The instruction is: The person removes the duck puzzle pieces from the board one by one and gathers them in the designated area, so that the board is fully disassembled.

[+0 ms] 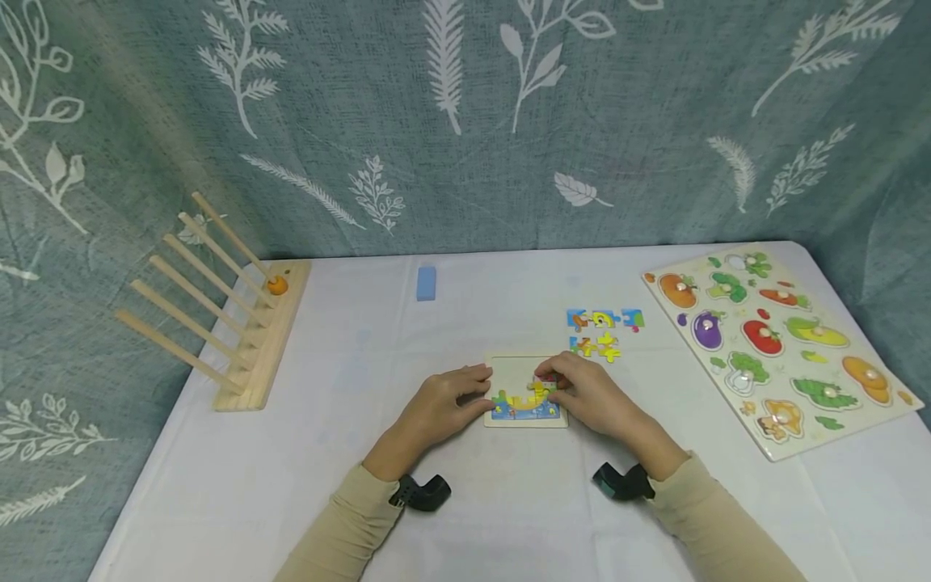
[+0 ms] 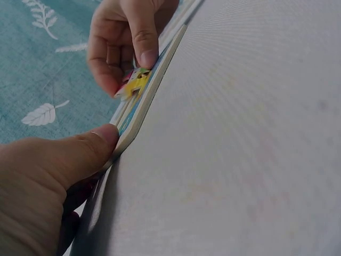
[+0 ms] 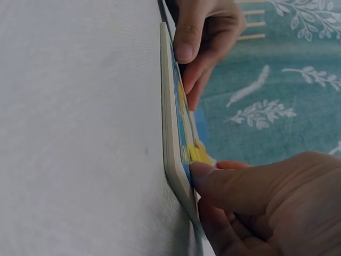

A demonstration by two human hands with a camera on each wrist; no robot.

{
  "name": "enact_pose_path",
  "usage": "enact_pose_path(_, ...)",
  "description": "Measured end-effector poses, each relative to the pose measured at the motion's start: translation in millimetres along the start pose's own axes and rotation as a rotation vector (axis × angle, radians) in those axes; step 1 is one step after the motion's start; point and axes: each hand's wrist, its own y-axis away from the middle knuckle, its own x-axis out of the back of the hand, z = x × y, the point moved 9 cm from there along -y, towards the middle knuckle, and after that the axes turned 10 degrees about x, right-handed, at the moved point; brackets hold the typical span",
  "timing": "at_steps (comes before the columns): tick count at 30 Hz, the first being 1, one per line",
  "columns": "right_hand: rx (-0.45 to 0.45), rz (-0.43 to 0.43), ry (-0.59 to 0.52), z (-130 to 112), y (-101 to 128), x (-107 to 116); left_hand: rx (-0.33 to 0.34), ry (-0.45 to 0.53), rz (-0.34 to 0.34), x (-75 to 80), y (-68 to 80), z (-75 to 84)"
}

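Note:
A small wooden jigsaw board (image 1: 513, 370) lies on the white table, its lower part filled with blue and yellow pieces. My left hand (image 1: 444, 402) holds the board's left side, the thumb (image 2: 101, 143) on its rim. Over the right part of the board, my right hand (image 1: 592, 396) pinches a yellow and red jigsaw piece (image 2: 136, 84) between thumb and fingers. This piece appears tilted above the board in the left wrist view. In the right wrist view the right fingers partly hide it. Several loose jigsaw pieces (image 1: 604, 318) lie beyond the right hand.
At the left stands a wooden base (image 1: 280, 339) with several slanting pegs and an orange bead (image 1: 277, 284). A blue block (image 1: 426, 284) lies near the table's back edge. On the right is a large vegetable puzzle board (image 1: 789, 408). A leaf-patterned curtain (image 1: 494, 186) hangs behind.

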Motion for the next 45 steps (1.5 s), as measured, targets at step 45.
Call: enact_pose_path(45,-0.143,0.164,0.135,87.6,54.0,98.1,-0.023,0.004,0.005,0.8,0.2,1.7)
